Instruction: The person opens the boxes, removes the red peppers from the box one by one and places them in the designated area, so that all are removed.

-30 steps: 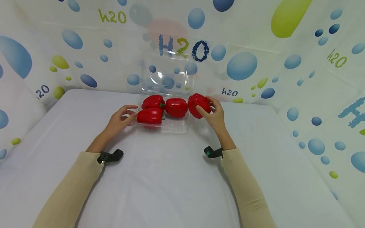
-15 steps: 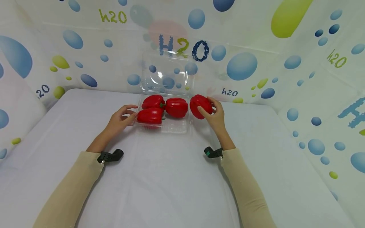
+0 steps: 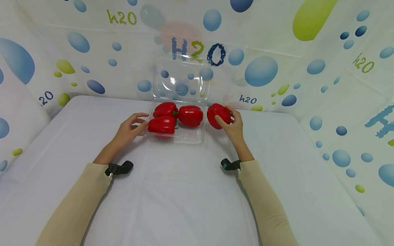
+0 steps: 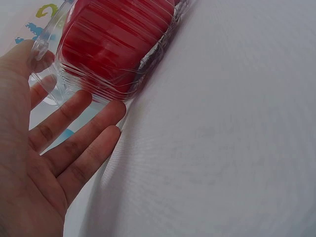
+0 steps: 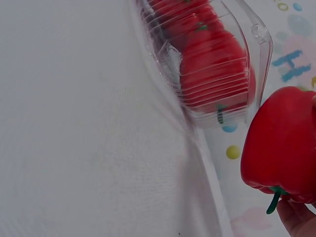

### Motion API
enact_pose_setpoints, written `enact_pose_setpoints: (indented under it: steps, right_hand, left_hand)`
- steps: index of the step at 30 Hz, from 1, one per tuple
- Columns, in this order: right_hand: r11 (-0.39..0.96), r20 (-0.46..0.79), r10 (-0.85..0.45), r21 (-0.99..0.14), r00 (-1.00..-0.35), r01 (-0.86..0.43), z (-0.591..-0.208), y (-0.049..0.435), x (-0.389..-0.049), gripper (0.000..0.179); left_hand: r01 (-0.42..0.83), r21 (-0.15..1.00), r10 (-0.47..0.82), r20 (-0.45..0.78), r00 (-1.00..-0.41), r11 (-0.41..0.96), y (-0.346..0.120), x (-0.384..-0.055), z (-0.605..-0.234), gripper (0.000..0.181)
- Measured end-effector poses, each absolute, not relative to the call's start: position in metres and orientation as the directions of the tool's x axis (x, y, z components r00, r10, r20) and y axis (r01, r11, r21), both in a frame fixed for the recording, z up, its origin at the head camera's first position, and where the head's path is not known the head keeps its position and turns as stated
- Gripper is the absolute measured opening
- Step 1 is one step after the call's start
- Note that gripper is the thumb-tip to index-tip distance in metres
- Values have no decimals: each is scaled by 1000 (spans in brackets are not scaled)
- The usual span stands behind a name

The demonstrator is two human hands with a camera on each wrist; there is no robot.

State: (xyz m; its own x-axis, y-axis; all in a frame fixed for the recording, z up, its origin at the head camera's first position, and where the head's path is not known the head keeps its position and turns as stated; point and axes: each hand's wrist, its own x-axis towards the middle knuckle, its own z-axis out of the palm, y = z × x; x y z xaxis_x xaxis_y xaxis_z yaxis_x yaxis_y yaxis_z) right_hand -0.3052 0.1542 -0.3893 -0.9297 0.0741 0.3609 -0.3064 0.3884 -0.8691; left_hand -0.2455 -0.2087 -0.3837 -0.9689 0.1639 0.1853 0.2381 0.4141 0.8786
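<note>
My right hand grips a red bell pepper just right of a clear plastic clamshell container. In the right wrist view, the held pepper's green stem points down, and most of the hand is out of frame. Inside the container lie three more red bell peppers: one at back left, one at front left and one on the right. At the container's left end, my left hand holds the rim, thumb over it. Its other fingers stretch along the ribbed outer wall.
The container's transparent lid stands raised at the back, against a curtain printed with blue and green drops. A white cloth covers the table. Each wrist wears a dark camera mount, the left one and the right one.
My right hand has drawn the held pepper slightly right and toward me, so a gap now shows between it and the pepper in the container. The left hand stays in place.
</note>
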Motion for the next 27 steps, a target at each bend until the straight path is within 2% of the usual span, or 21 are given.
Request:
enact_pose_setpoints:
  steps: [27]
  right_hand:
    - [401, 268, 96, -892, -959, -209, -396, 160, -307, 65]
  left_hand:
    - [243, 875, 169, 187, -968, 418, -209, -245, -383, 45]
